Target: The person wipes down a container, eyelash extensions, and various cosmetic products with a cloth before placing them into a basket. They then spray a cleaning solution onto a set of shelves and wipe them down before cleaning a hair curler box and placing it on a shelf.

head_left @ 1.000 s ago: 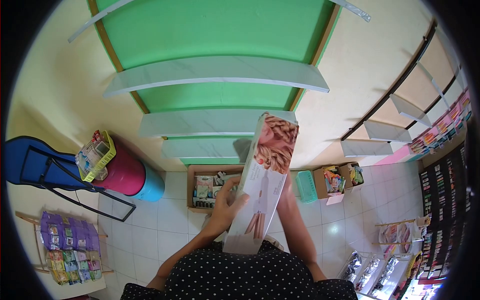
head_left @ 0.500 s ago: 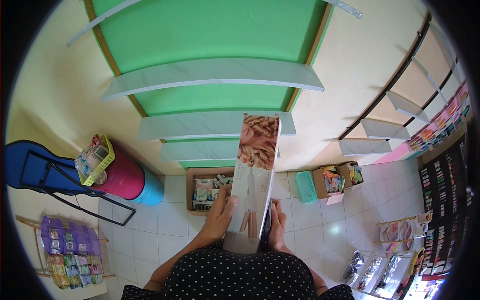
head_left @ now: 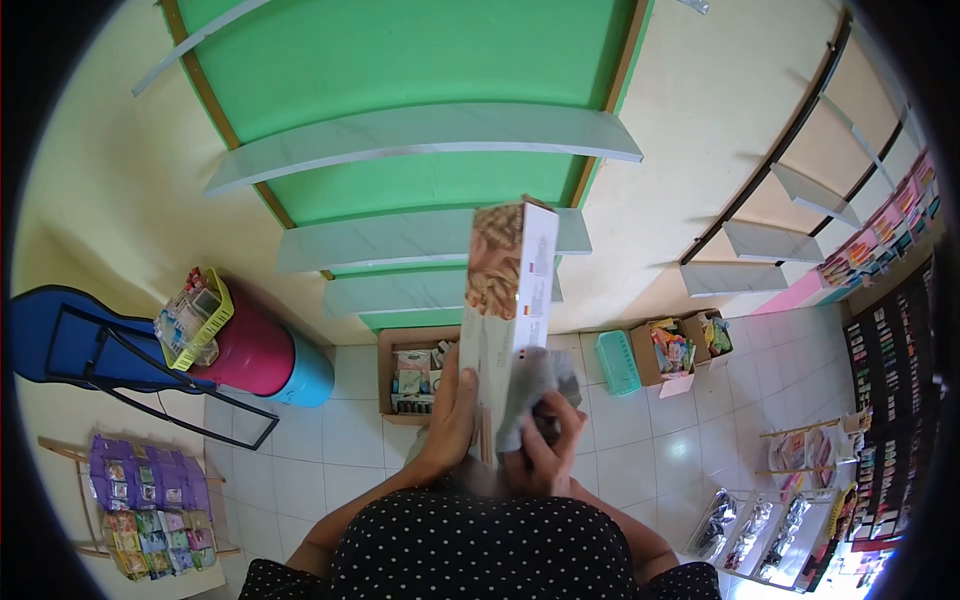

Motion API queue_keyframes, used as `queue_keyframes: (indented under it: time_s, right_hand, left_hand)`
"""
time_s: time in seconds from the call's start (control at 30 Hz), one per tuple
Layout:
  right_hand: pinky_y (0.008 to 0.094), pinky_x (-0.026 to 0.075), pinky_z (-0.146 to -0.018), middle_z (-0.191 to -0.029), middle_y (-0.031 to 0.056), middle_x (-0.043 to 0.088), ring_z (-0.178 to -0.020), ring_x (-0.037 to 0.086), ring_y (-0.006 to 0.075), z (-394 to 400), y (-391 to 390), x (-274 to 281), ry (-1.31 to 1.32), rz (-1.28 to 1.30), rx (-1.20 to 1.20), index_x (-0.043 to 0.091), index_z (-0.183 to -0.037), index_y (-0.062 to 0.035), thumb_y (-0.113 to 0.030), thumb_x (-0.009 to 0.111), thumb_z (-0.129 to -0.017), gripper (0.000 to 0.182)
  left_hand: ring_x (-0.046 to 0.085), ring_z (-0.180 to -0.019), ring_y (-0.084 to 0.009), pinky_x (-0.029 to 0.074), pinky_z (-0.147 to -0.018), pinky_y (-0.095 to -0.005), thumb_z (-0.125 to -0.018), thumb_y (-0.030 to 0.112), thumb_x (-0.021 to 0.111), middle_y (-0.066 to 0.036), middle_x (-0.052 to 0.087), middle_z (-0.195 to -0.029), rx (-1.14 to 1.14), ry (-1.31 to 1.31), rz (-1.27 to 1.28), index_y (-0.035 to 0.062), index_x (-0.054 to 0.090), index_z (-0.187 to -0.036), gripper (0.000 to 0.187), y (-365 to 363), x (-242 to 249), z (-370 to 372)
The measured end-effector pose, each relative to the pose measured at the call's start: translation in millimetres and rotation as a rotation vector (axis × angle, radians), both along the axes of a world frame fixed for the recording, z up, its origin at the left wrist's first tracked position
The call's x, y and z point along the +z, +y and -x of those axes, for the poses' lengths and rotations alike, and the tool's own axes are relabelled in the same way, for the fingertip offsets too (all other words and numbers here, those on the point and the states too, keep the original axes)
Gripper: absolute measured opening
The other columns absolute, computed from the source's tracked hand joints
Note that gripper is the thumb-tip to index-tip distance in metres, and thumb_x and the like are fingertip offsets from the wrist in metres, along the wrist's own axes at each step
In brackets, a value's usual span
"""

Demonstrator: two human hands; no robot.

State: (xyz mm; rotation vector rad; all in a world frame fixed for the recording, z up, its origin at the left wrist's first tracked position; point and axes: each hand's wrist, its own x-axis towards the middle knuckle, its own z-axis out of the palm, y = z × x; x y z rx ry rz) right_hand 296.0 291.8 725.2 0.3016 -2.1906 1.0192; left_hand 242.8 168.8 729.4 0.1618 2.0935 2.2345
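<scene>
A tall carton for a hair curler, printed with curly hair, stands upright in front of my chest. My left hand is closed around its left edge, thumb on the front. In my right hand is a bunched grey cloth, pressed against the carton's white right side. The fingers of that hand are bent into the cloth. The carton's lower end is partly hidden by my hands.
Marbled shelves on a green panel are ahead. On the floor stand a cardboard box of goods, a turquoise basket and more filled cartons. A blue folding chair and a yellow basket on a pink drum are left.
The carton has turned so its white right side shows. My right hand has come forward with the grey cloth onto that side. My left hand still holds the carton.
</scene>
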Motion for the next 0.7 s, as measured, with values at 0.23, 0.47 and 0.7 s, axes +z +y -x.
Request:
queue_keyframes:
  time_s: [0.23,0.47,0.7]
  right_hand:
    - [0.045,0.021,-0.099,-0.134,0.0238,0.026,-0.123,0.022,0.0425,53,11,36,-0.13,0.009,0.23,0.046,-0.114,0.0079,-0.006,0.048,-0.075,0.041]
    - [0.0364,0.039,-0.088,-0.123,0.0213,0.042,-0.109,0.044,0.0356,23,21,23,-0.344,0.156,0.435,0.054,-0.102,0.0093,-0.001,0.055,-0.069,0.034]
    - [0.0317,0.049,-0.074,-0.092,0.0119,0.058,-0.083,0.059,0.02,27,77,13,-0.472,1.109,0.473,0.05,-0.103,0.0034,-0.028,0.046,-0.083,0.038]
  left_hand:
    - [0.038,-0.109,-0.0201,0.027,-0.094,-0.0299,-0.093,0.027,0.027,-0.015,0.04,-0.118,-0.046,-0.101,-0.053,-0.0006,0.028,-0.125,0.043,3,-13,-3]
    - [0.04,-0.108,-0.0195,0.033,-0.092,-0.0312,-0.092,0.04,0.026,-0.014,0.042,-0.116,-0.009,-0.246,-0.286,0.0039,0.027,-0.126,0.05,-4,-34,1]
    - [0.055,-0.064,-0.0187,0.05,-0.042,-0.0299,-0.086,0.048,0.035,-0.011,0.051,-0.086,-0.281,-0.681,-0.493,0.0021,0.042,-0.115,0.055,-21,-28,15]
